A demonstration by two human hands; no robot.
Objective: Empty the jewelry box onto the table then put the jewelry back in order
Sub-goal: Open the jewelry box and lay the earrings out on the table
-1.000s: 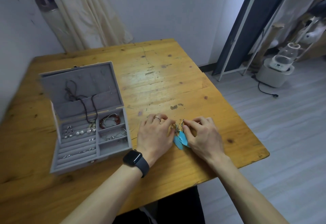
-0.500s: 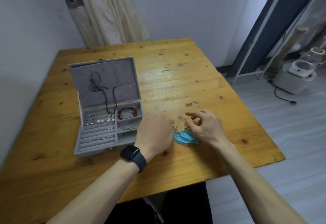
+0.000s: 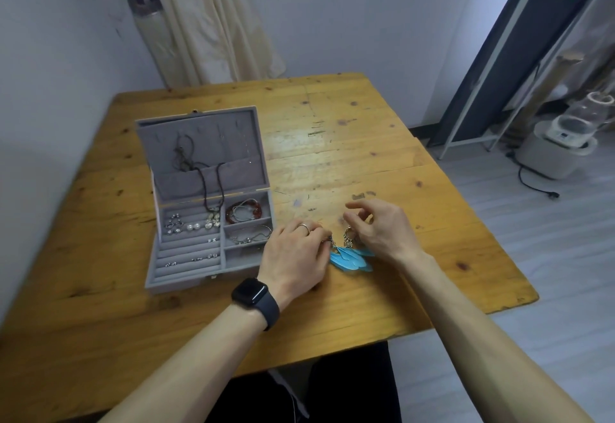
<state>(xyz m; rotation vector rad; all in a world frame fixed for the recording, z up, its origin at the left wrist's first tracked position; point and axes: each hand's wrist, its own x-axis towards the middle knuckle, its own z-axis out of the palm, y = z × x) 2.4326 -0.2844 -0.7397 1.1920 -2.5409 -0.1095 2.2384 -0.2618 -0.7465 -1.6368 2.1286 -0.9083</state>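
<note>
A grey jewelry box point(image 3: 186, 276) stands open on the left of the wooden table point(image 3: 349, 156). Its lid holds a dark cord necklace point(image 3: 213, 186). The ring rows carry pearl and silver earrings point(image 3: 191, 226), and the side compartments hold a red bracelet point(image 3: 244, 211) and a silver chain point(image 3: 249, 236). Two blue feather earrings point(image 3: 349, 257) lie on the table between my hands. My left hand point(image 3: 296, 256), with a ring and a black watch, pinches the metal top of one earring. My right hand point(image 3: 382, 229) pinches the hook of the other, its fingers curled.
A cream curtain point(image 3: 213, 23) hangs behind the table's far left corner. On the grey floor to the right stand a dark framed panel point(image 3: 519, 56) and a white appliance point(image 3: 562, 146) with a black cable. The table's right edge lies close to my right arm.
The camera has turned, so the box sits nearer the middle of the view. My right hand has lifted its fingers off the feathers and now pinches the earring's hook.
</note>
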